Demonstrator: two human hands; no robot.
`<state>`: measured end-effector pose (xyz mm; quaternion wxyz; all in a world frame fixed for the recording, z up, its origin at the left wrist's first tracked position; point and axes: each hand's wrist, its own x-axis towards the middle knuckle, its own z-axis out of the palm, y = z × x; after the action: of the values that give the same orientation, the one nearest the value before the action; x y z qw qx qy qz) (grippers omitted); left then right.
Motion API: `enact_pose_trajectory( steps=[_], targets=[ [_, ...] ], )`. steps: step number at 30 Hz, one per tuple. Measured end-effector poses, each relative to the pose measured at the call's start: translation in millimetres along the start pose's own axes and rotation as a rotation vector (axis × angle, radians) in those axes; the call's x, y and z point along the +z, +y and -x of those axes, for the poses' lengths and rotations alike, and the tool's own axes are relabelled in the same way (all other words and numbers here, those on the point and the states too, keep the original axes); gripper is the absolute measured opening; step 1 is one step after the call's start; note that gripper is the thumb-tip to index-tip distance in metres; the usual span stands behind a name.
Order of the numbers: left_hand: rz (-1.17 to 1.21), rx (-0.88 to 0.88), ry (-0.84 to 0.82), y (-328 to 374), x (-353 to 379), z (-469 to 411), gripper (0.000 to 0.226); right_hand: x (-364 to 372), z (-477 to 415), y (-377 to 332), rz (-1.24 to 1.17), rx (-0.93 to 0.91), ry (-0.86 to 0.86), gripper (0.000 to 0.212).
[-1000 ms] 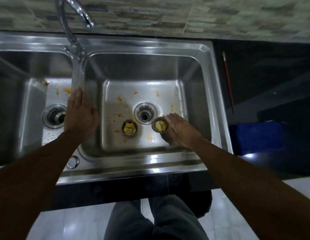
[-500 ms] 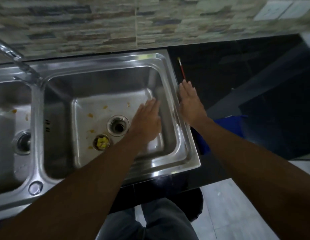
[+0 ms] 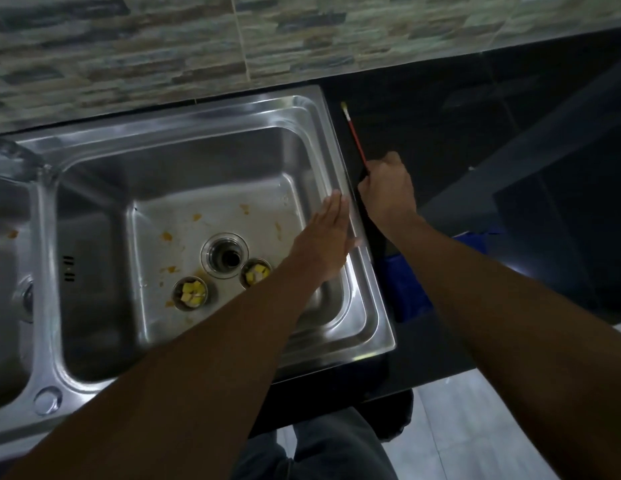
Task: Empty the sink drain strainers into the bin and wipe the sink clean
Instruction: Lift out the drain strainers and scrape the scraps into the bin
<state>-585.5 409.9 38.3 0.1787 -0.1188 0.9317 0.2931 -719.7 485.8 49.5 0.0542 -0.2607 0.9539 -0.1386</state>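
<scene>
Strainers hold yellow scraps; left hand flat, grip apart, right hand clamped on red stick.

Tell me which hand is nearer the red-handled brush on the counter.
Right. The right hand grips the brush's near end; the left hand is flat over the sink's right rim.

We see a stone-patterned tiled wall behind a glossy black bench, with pale floor tiles below in dim light.

The head view looks steeply down, close over the sink.
</scene>
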Motion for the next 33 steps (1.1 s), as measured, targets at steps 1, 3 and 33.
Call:
enact_pose_trajectory(
  steps=[1,3,33],
  targets=[
    [-0.004,-0.002,0.002,-1.3,0.5,-0.3,0.081,-2.6,-3.3,-1.8,0.002,0.025,-0.019,0.019],
    [-0.037,-0.005,0.003,-3.5,1.4,-1.9,0.081,-7.7,-10.0,-4.7,0.001,0.083,-0.059,0.021],
    [0.175,-0.523,0.032,-244.7,27.3,202.9,0.069,44.5,116.8,-166.0,-0.738,-0.172,-0.038,0.025]
  ],
)
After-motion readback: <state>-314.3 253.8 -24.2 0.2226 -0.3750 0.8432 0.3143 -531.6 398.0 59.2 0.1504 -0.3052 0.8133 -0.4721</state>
